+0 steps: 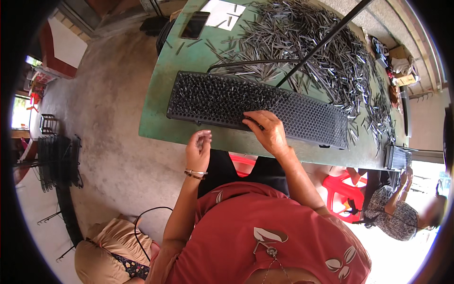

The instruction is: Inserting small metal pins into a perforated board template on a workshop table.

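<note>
A long black tray full of round holes (318, 118) lies at the near edge of the green table. Dark, thin sticks (208, 92) stand packed in its left and middle part, while bare holes show on the right. My right hand (269, 131) rests over the tray's front edge near the middle, thumb and fingers pinched together; a small dark piece seems to be between them, but I cannot make it out. My left hand (199, 150) hovers just off the table's front edge, left of the right hand. Its fingers curl inward, hiding whatever they may hold.
A large heap of loose dark strips (312, 42) spreads behind the tray on the green table (158, 102). A black rod (326, 40) slants over it. A phone (195, 25) and white paper (223, 13) lie far left. Another person (395, 213) sits at the right by a red stool (343, 194).
</note>
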The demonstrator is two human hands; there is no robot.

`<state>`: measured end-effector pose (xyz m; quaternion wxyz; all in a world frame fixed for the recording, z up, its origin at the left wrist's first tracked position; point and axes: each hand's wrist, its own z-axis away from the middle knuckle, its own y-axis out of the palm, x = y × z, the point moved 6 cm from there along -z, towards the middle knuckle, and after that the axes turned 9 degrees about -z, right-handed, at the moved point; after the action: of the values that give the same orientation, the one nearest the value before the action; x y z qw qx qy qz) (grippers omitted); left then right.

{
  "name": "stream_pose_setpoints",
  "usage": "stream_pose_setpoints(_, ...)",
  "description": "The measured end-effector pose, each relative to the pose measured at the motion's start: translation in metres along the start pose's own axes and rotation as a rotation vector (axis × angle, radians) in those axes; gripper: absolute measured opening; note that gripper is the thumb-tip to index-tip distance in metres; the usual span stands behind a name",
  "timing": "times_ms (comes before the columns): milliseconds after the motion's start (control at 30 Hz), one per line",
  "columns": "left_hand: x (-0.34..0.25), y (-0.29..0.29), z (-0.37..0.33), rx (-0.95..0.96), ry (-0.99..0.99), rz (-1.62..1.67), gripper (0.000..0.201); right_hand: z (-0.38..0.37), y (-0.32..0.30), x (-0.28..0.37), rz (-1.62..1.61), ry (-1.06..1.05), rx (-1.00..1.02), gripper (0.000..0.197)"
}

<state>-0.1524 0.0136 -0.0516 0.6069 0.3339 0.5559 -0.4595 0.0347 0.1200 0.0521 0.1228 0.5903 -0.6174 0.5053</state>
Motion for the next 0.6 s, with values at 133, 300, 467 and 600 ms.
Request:
stream_pose_setpoints(133,0.011,-0.009,-0.008,-0.152,0.199,-0.337,0.012,0.001,0.001,0.002,-0.057,0.095,-0.007,0.020)
stream_pose_setpoints(300,0.007,-0.004,-0.012,-0.172,0.188,-0.443,0.009,0.004,0.001,-0.002,-0.056,0.025,-0.034,0.016)
stream_pose_setpoints(467,0.019,-0.008,-0.018,-0.174,0.187,-0.390,0.009,-0.001,0.006,0.002,0.023,-0.133,-0.028,0.012)
stream_pose_setpoints(600,0.024,-0.010,-0.019,-0.163,0.210,-0.375,0.009,-0.002,0.006,0.008,0.066,-0.097,0.020,0.013)
